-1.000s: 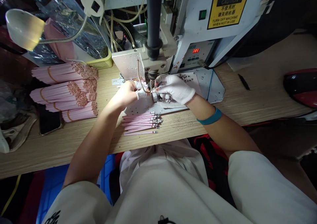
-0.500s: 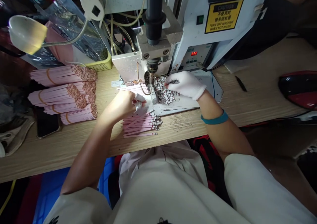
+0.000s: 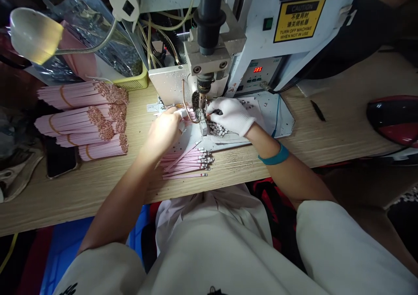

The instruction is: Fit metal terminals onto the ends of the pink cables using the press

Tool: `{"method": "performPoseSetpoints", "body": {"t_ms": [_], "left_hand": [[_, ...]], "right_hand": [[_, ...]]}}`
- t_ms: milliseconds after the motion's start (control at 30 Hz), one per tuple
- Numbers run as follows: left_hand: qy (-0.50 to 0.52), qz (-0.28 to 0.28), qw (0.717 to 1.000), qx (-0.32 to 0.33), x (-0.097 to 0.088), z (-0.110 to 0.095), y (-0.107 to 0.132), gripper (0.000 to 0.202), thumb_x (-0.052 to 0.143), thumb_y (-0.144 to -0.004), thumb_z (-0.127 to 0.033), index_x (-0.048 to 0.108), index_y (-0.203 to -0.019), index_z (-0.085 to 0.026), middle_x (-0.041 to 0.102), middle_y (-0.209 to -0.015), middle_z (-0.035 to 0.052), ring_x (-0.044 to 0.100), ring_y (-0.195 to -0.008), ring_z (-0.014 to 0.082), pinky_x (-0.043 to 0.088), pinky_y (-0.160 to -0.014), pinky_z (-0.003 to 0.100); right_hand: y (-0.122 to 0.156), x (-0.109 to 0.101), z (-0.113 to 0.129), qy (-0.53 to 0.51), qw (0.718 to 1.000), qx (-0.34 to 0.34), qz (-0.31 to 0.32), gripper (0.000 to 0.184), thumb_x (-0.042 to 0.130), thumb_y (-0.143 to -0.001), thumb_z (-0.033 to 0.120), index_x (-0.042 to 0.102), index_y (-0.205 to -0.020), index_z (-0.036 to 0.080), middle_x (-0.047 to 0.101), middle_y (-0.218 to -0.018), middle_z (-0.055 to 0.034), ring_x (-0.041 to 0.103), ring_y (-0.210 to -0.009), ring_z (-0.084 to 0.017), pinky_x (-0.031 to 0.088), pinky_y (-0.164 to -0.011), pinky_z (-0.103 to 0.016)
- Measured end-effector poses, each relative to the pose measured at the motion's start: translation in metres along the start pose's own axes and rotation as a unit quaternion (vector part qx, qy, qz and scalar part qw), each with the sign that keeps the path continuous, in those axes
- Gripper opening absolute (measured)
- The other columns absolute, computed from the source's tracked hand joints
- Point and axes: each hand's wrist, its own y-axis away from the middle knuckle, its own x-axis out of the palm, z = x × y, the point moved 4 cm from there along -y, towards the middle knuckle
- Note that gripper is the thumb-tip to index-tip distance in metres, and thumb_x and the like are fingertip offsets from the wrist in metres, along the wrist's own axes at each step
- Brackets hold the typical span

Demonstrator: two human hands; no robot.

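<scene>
My left hand (image 3: 166,129), with white finger covers on its fingertips, is closed beside loose pink wires (image 3: 192,113) left of a small grey block (image 3: 203,127). What its fingers hold is hidden. On the block's right side, my right hand (image 3: 230,115) in a white glove pinches its fingers just by the soldering tip (image 3: 202,100); anything in the pinch is too small to tell. Little metal-and-white connectors (image 3: 218,129) lie heaped under the right hand. In front of the block, pink wires with connectors on their ends (image 3: 186,161) lie in a row.
Banded bundles of pink wires (image 3: 78,123) are stacked at the left, near a phone (image 3: 61,158) and a lamp (image 3: 35,36). A soldering machine (image 3: 254,34) stands over the white base plate (image 3: 284,121). A bent copper tube (image 3: 184,97) hangs between my hands.
My right hand has moved left from the connector heap to the soldering tip. The left hand has shifted up toward the wires behind. The red display reads a different number.
</scene>
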Motion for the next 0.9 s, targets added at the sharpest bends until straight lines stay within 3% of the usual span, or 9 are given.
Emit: {"method": "performPoseSetpoints", "body": {"t_ms": [167, 267, 400, 533, 700, 800, 900], "left_hand": [[0.016, -0.004, 0.999, 0.041, 0.005, 0.003, -0.001, 0.027, 0.048, -0.083, -0.021, 0.071, -0.093, -0.011, 0.068, -0.100, 0.0147, 0.064, -0.083, 0.0255, 0.049, -0.079, 0.036], [0.030, 0.009, 0.997, 0.071, 0.009, 0.004, -0.003, 0.025, 0.048, -0.080, -0.017, 0.070, -0.091, -0.011, 0.069, -0.096, 0.0137, 0.063, -0.085, 0.0248, 0.050, -0.082, 0.035], [0.050, 0.010, 0.995, 0.084, 0.011, -0.002, -0.005, 0.026, 0.048, -0.079, -0.015, 0.070, -0.091, -0.009, 0.069, -0.093, 0.0150, 0.063, -0.087, 0.0259, 0.049, -0.082, 0.035], [0.073, 0.026, 0.994, 0.070, 0.010, -0.008, -0.007, 0.024, 0.049, -0.082, -0.019, 0.070, -0.089, -0.009, 0.069, -0.089, 0.0143, 0.062, -0.080, 0.0236, 0.049, -0.077, 0.033], [0.131, 0.033, 0.990, 0.045, -0.002, -0.003, -0.005, 0.018, 0.050, -0.075, -0.014, 0.067, -0.083, -0.013, 0.067, -0.076, 0.0068, 0.057, -0.068, 0.0171, 0.044, -0.065, 0.026], [0.235, 0.036, 0.970, 0.048, -0.007, 0.001, -0.003, 0.015, 0.052, -0.076, -0.017, 0.065, -0.084, -0.014, 0.065, -0.073, 0.0035, 0.054, -0.065, 0.0145, 0.042, -0.063, 0.025], [0.365, 0.059, 0.927, 0.060, -0.004, 0.003, -0.003, 0.017, 0.057, -0.080, -0.029, 0.064, -0.080, -0.013, 0.066, -0.076, 0.0041, 0.057, -0.071, 0.0151, 0.043, -0.066, 0.025]], "right_hand": [[0.002, -0.003, 0.000, -0.060, 0.998, 0.024, -0.016, 0.009, 0.063, -0.079, 0.014, 0.071, -0.082, 0.017, 0.071, -0.089, -0.0047, 0.064, -0.089, -0.023, 0.049, -0.084, -0.037], [0.007, -0.007, -0.002, -0.200, 0.977, 0.080, -0.006, 0.005, 0.062, -0.084, 0.017, 0.065, -0.087, 0.017, 0.068, -0.084, -0.0045, 0.064, -0.075, -0.019, 0.053, -0.066, -0.032], [0.012, -0.008, -0.003, -0.349, 0.927, 0.135, 0.021, 0.005, 0.062, -0.086, 0.018, 0.060, -0.090, 0.016, 0.064, -0.077, -0.0039, 0.059, -0.056, -0.013, 0.047, -0.045, -0.025], [0.011, -0.008, -0.004, -0.368, 0.921, 0.127, 0.007, 0.006, 0.066, -0.080, 0.013, 0.065, -0.086, 0.014, 0.063, -0.074, -0.0030, 0.058, -0.058, -0.012, 0.046, -0.045, -0.022], [0.011, 0.000, -0.002, -0.419, 0.898, 0.129, 0.028, 0.009, 0.069, -0.073, 0.011, 0.068, -0.083, 0.013, 0.063, -0.068, -0.0012, 0.052, -0.053, -0.009, 0.041, -0.042, -0.020], [0.012, 0.005, 0.004, -0.460, 0.877, 0.133, 0.048, 0.013, 0.071, -0.070, 0.012, 0.067, -0.082, 0.013, 0.062, -0.067, -0.0002, 0.049, -0.050, -0.008, 0.039, -0.039, -0.020], [0.012, 0.008, 0.008, -0.468, 0.869, 0.143, 0.069, 0.013, 0.070, -0.071, 0.012, 0.064, -0.081, 0.015, 0.058, -0.061, 0.0024, 0.044, -0.043, -0.007, 0.035, -0.035, -0.020]]}}
